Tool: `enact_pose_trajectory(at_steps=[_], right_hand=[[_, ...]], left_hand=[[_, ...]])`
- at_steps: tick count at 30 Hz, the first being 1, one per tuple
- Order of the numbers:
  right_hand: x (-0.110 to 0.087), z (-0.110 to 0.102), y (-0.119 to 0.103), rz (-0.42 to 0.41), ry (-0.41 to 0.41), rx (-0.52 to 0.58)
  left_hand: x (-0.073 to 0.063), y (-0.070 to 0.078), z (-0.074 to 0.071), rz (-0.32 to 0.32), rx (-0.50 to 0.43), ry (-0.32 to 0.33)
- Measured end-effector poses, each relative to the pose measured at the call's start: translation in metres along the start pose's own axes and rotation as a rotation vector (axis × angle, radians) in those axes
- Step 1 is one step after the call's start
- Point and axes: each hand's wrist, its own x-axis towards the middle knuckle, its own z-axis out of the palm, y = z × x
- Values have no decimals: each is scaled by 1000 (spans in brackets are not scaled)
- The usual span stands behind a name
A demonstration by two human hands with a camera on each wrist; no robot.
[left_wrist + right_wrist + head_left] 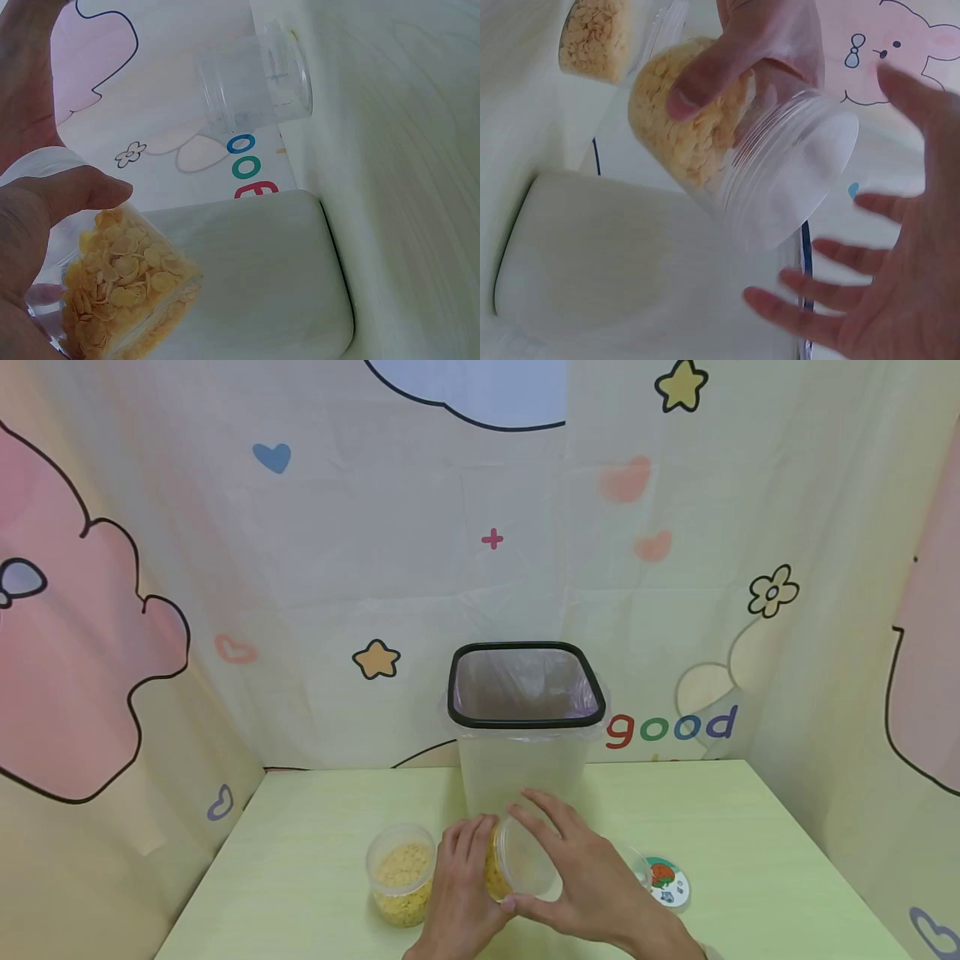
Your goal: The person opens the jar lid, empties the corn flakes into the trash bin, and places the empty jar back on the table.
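My left hand [463, 889] grips a clear screw-top jar [682, 112] of yellow flakes, its thumb pressed along the side. The jar is tilted, and its flakes [127, 270] lie toward the base. A translucent whitish lid [810, 176] covers the end that faces my right hand [588, 881]. That hand's fingers are spread around the lid end, and in the right wrist view they stand apart from it. A second jar of flakes [402, 881] stands upright to the left of my left hand.
Behind the hands stands a bin [517, 768] with a black rim and a plastic liner. An empty clear jar [255, 82] is on the right, mostly hidden by my right hand in the head view. Beside it lies a round printed disc [670, 883] on the table [750, 827].
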Motion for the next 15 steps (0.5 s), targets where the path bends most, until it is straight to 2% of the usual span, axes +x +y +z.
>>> enact_pose_trajectory(at_steps=[3,8,11,15], right_hand=[[2,1,-6,144,32,-1],[4,7,-13,332,-33,19],[4,10,-15,386,-52,17],[5,10,-14,390,-38,-1]], left_hand=[[1,0,0,8,15,15],[1,0,0,22,41,27],[0,1,0,30,57,26],[0,2,0,34,69,19]])
